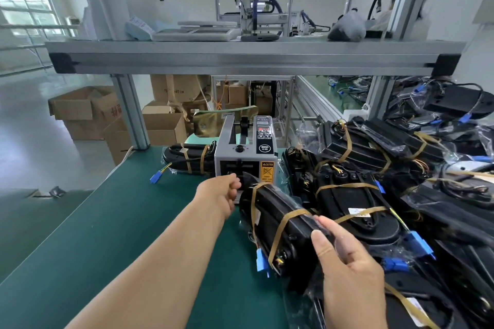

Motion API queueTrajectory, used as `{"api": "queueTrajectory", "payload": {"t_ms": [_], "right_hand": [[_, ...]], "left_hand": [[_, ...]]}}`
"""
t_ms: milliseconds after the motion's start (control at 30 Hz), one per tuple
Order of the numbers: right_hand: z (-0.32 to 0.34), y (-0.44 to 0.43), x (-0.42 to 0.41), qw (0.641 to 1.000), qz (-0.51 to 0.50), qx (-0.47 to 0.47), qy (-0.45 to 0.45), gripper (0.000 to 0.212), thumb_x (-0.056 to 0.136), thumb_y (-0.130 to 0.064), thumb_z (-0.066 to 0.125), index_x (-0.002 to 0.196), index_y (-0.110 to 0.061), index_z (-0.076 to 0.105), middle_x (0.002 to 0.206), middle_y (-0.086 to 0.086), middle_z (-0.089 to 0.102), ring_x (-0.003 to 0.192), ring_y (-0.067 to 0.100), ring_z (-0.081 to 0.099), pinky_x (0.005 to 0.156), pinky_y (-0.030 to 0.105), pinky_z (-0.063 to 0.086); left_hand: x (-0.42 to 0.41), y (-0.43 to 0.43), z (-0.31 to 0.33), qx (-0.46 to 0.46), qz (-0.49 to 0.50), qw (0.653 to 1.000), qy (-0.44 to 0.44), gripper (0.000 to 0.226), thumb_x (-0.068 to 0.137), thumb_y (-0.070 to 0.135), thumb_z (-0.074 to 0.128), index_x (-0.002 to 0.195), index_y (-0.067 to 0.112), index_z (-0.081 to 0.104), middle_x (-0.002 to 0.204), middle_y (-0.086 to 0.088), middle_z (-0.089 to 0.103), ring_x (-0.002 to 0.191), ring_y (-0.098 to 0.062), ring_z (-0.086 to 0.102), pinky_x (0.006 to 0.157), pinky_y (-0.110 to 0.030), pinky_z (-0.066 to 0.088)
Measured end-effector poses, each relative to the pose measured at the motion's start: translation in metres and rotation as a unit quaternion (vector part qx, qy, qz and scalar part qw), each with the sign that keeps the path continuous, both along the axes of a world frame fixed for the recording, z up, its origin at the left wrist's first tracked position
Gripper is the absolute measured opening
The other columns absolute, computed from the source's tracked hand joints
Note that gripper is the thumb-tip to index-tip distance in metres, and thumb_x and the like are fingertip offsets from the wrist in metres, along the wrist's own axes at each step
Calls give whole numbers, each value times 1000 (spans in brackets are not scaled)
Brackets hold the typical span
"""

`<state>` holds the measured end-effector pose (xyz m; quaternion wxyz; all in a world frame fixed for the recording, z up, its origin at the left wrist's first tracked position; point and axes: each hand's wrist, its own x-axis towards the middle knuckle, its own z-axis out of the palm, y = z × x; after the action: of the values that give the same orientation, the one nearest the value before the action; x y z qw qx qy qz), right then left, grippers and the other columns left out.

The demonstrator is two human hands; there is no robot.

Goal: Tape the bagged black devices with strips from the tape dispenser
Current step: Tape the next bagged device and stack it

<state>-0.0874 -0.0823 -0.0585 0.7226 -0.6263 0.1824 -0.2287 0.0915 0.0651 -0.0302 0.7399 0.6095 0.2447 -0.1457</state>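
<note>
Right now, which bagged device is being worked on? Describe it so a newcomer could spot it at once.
On the green mat, find the grey tape dispenser. In front of it is one bagged black device, wrapped by two tan tape bands. Unlike the pile to its right, it alone is gripped by the right hand.

We see bright, even daylight from the blown-out windows (26, 5) at left, leaving only soft shadows on the green surface (120, 222). Wide-angle distortion bows the shelf beam (240, 60), and the far background looks soft.
</note>
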Motion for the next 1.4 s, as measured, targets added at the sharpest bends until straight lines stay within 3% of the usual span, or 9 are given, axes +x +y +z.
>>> {"api": "queueTrajectory", "payload": {"t_ms": [133,200,333,467,667,867,1000,1100,1400], "right_hand": [[-11,9,-1,1000,18,-6,10,35,86,-13,75,98,-45,75,87,12,74,88,23,73,91,39,57],[-11,13,-3,1000,24,6,5,35,84,-11,76,101,-43,76,93,7,77,95,21,73,99,44,53],[-6,22,-7,999,39,27,-4,34,80,-5,78,101,-32,77,102,-14,77,101,-1,69,100,34,50],[-8,23,-12,999,40,30,-10,34,84,-3,74,106,-29,75,99,-14,77,102,5,70,101,34,49],[-8,22,-13,996,67,51,-42,25,96,-10,59,108,-24,75,101,-11,78,101,1,70,88,20,49],[-16,25,-7,995,72,41,-54,32,103,-11,47,105,-20,78,101,-5,78,100,8,72,78,17,56],[-17,28,-7,994,81,41,-54,35,105,-16,45,107,-29,77,107,-4,77,107,12,71,94,38,51],[-16,28,-7,993,80,65,-56,33,105,-14,45,107,-20,77,108,0,77,108,16,71,100,45,49],[-12,27,-11,992,93,62,-56,30,104,-12,45,111,-15,75,104,-3,78,104,10,72,96,34,52]], "left_hand": [[11,-9,-3,-50,54,997,27,2,91,17,63,92,18,61,58,6,49,36,-3,38,31,-11,27],[19,-10,-3,-48,48,997,36,6,93,21,63,91,16,60,60,7,48,44,-5,39,33,-13,31],[26,-16,-5,-98,83,992,-22,25,97,11,53,72,12,47,63,2,43,49,-8,38,32,-14,33],[-7,-12,0,-37,149,983,-102,17,82,10,68,69,13,58,53,4,53,43,-6,43,35,-15,33],[-97,15,27,43,-179,941,-282,17,73,27,72,58,21,67,61,3,58,56,-8,51,55,-18,44],[-124,9,25,152,-293,904,-273,20,84,17,71,64,21,68,54,17,56,49,5,48,52,-5,37],[-121,7,27,180,-302,894,-278,19,79,22,76,62,21,67,59,13,60,55,3,51,54,-5,38],[-121,4,27,185,-308,892,-275,22,79,20,76,58,22,68,61,12,64,59,4,56,57,-4,40],[-124,-1,24,224,-277,891,-283,23,77,21,78,56,21,69,61,8,65,59,-1,58,57,-8,45]]}}
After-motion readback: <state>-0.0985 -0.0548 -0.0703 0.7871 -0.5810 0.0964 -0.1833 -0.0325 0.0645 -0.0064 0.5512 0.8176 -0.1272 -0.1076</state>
